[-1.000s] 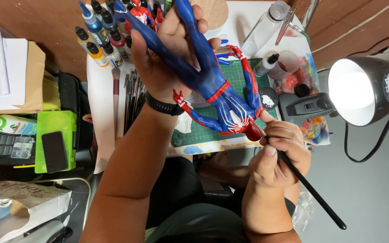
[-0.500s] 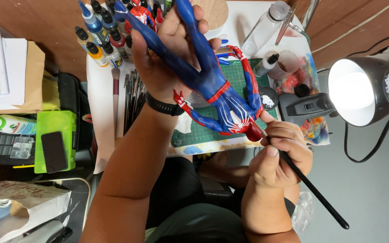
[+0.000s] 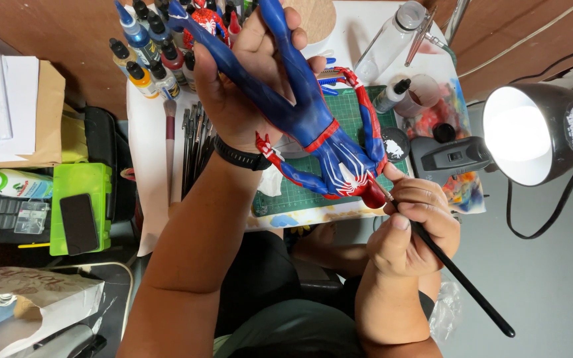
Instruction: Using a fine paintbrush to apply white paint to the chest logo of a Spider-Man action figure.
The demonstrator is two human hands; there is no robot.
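Fingers of right hand [image 3: 409, 229] pinch paintbrush [image 3: 459, 275].

Glossy blue and red plastic figure [image 3: 313, 126], smooth and shiny. Beneath it, a matt green cutting mat [image 3: 346, 113]. Right of the mat, a glossy black metal lamp [image 3: 545, 132]; left, brown cardboard [image 3: 48, 113].

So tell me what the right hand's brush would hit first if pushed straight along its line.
The right hand points the paintbrush up-left; its tip already sits at the red head of the blue figure, so likely that.
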